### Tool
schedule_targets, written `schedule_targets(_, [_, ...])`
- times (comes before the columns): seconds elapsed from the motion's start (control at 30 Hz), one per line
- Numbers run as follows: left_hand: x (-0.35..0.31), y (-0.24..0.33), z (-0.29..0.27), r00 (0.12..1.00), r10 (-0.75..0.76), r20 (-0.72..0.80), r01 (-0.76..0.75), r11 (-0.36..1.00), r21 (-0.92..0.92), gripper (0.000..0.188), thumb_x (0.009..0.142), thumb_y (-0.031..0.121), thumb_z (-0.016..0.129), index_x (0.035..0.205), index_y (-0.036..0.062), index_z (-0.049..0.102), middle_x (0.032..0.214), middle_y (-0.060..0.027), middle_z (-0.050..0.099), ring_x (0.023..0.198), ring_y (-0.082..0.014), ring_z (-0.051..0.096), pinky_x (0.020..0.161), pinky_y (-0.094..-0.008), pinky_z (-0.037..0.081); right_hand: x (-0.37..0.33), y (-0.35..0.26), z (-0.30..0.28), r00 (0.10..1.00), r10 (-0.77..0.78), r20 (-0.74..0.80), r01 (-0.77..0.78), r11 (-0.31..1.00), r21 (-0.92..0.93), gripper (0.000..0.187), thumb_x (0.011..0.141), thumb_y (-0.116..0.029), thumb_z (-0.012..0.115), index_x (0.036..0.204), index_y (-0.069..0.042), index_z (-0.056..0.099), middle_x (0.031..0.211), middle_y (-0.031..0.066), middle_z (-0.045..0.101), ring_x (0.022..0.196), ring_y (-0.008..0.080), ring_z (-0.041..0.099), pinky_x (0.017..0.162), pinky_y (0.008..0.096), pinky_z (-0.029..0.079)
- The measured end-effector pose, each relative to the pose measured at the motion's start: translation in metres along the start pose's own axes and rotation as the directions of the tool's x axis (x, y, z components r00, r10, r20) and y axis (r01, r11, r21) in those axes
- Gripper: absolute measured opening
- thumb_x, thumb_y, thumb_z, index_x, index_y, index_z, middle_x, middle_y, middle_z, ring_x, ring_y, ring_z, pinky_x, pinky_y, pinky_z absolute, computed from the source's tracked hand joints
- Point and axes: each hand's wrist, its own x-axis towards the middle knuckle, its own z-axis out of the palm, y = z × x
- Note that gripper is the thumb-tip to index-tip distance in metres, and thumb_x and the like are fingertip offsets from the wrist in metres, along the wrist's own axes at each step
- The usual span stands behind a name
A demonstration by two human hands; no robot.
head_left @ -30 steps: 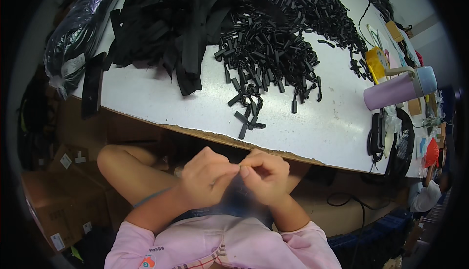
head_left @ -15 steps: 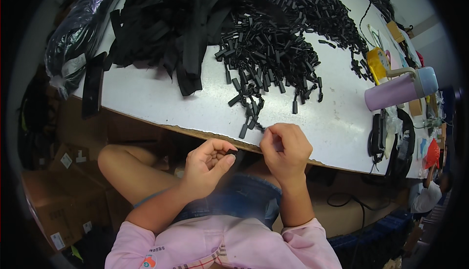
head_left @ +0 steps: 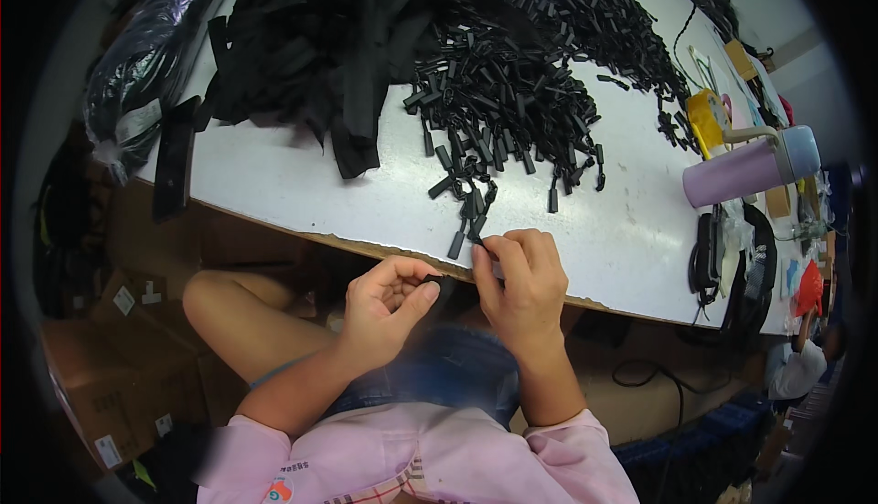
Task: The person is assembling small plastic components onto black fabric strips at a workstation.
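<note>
Over my lap, just off the table's front edge, my left hand (head_left: 389,307) pinches a small black piece (head_left: 438,281) between thumb and forefinger; most of it is hidden by the fingers. My right hand (head_left: 523,286) is at the edge, its thumb and forefinger closed on the looped end of a black zipper pull (head_left: 475,239). That pull lies at the near tip of a big heap of black zipper pulls (head_left: 512,101), with slim bodies and cord loops. Left of the heap, black fabric strips (head_left: 357,92) lie piled up, some reaching toward the front edge.
The white table (head_left: 631,257) has a worn front edge. At the right stand a lilac bottle (head_left: 732,175) and yellow tape (head_left: 707,118), with a black pouch (head_left: 706,252) nearer. A plastic-wrapped black bundle (head_left: 151,56) lies at far left; cardboard boxes (head_left: 119,385) sit below.
My right hand has shifted left and its fingers have closed on a pull at the heap's near tip. My left hand has barely moved, still pinching the black piece.
</note>
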Motion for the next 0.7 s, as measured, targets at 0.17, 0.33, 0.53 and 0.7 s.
schedule_targets(0.17, [-0.001, 0.0, 0.0, 1.0, -0.007, 0.012, 0.007, 0.999, -0.033, 0.014, 0.078, 0.002, 0.055, 0.092, -0.0023, 0.053, 0.081, -0.001, 0.053, 0.069, -0.0025, 0.048, 0.061, -0.0142, 0.041, -0.005, -0.001, -0.003, 0.995, 0.087, -0.046, -0.081, 0.99, 0.119, 0.013, 0.066, 0.0, 0.063, 0.075, -0.002, 0.056, 0.071, 0.0073, 0.054, 0.06, 0.0194, 0.051, 0.05, 0.0267, 0.041])
schedule_targets(0.33, [-0.002, 0.004, 0.001, 0.996, 0.045, 0.073, -0.046, 0.999, 0.023, 0.012, 0.078, 0.002, 0.055, 0.089, -0.0017, 0.054, 0.081, -0.0016, 0.053, 0.069, -0.0032, 0.049, 0.061, -0.0152, 0.041, -0.007, -0.016, -0.013, 0.971, 0.165, 0.172, -0.238, 0.688, 0.685, 0.013, 0.066, 0.001, 0.066, 0.077, 0.0, 0.059, 0.071, 0.0072, 0.056, 0.054, 0.0118, 0.052, 0.047, 0.0202, 0.041])
schedule_targets(0.53, [0.0, 0.004, 0.001, 0.988, 0.123, 0.089, -0.127, 0.991, 0.051, 0.009, 0.077, 0.0, 0.055, 0.085, -0.0018, 0.054, 0.082, -0.003, 0.053, 0.065, -0.0029, 0.047, 0.056, -0.0152, 0.039, -0.004, -0.014, -0.015, 0.991, 0.012, 0.13, -0.094, 0.759, 0.644, 0.015, 0.065, 0.003, 0.065, 0.079, -0.002, 0.062, 0.073, 0.0077, 0.055, 0.056, 0.0123, 0.052, 0.047, 0.0209, 0.042])
schedule_targets(0.7, [0.002, 0.005, 0.0, 0.973, 0.2, 0.112, -0.224, 0.93, 0.291, 0.009, 0.072, -0.002, 0.056, 0.08, -0.001, 0.054, 0.079, -0.0044, 0.054, 0.051, -0.0032, 0.041, 0.046, -0.0174, 0.035, -0.003, -0.01, -0.016, 0.986, -0.065, 0.154, -0.047, 0.775, 0.63, 0.02, 0.064, 0.004, 0.064, 0.083, -0.002, 0.061, 0.076, 0.0092, 0.053, 0.057, 0.0147, 0.053, 0.048, 0.0222, 0.043])
